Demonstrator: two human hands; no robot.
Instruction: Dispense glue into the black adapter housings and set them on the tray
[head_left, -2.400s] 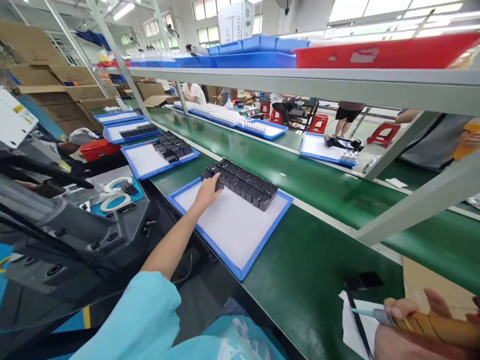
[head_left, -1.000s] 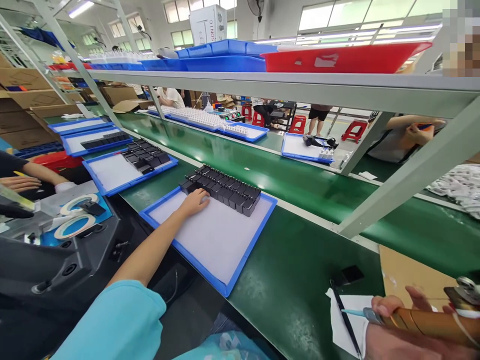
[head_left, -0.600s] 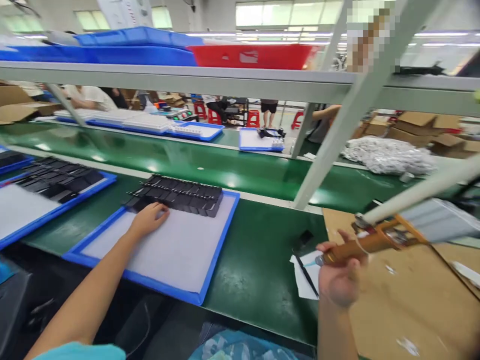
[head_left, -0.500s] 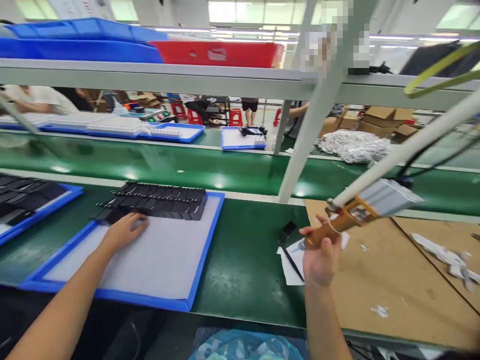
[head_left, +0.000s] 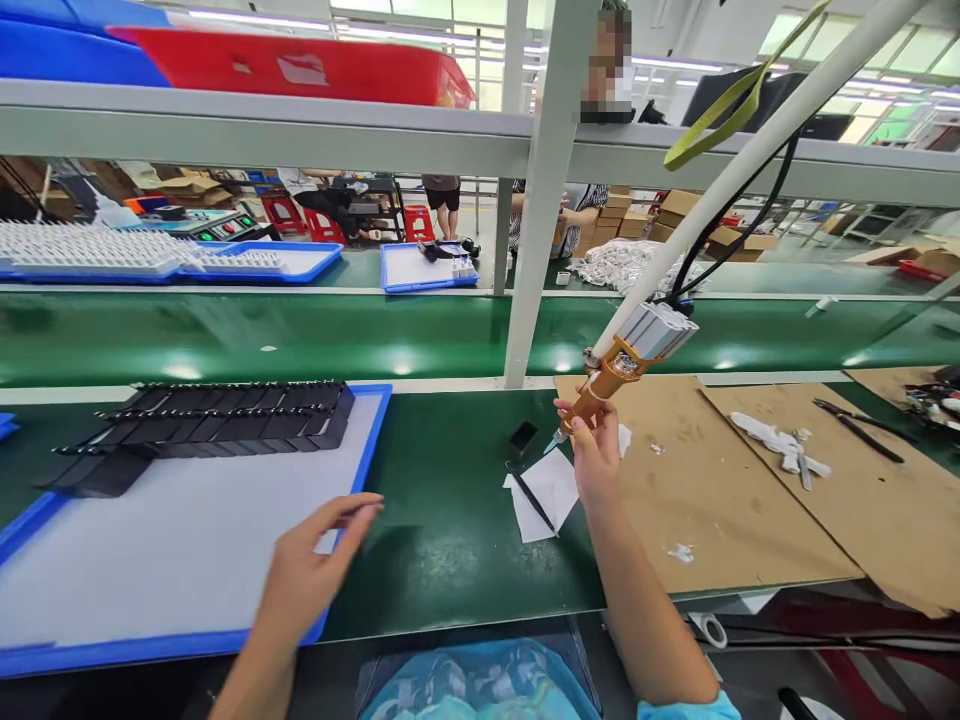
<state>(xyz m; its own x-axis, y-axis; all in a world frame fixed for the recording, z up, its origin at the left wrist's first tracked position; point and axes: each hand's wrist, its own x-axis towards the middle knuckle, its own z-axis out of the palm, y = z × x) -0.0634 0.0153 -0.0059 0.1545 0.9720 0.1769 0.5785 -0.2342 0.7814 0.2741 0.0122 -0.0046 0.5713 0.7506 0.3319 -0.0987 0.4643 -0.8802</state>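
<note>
Here, the left hand (head_left: 311,570), loosely curved with nothing visible between its fingertips, hovers over the right rim of the blue-edged, white-lined rectangular tray (head_left: 191,545). Rows of black, boxy parts (head_left: 232,422) line the tray's far side (the left end juts nearer). Right of the tray, well apart, the right hand (head_left: 598,455) grasps an orange cylindrical tool (head_left: 585,405) with a pale-blue pointed tip (head_left: 553,442).

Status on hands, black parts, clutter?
Right hand gripping orange tool. Left hand over tray rim, nothing seen held. Black parts in tray. Thin black tool on paper.
</note>
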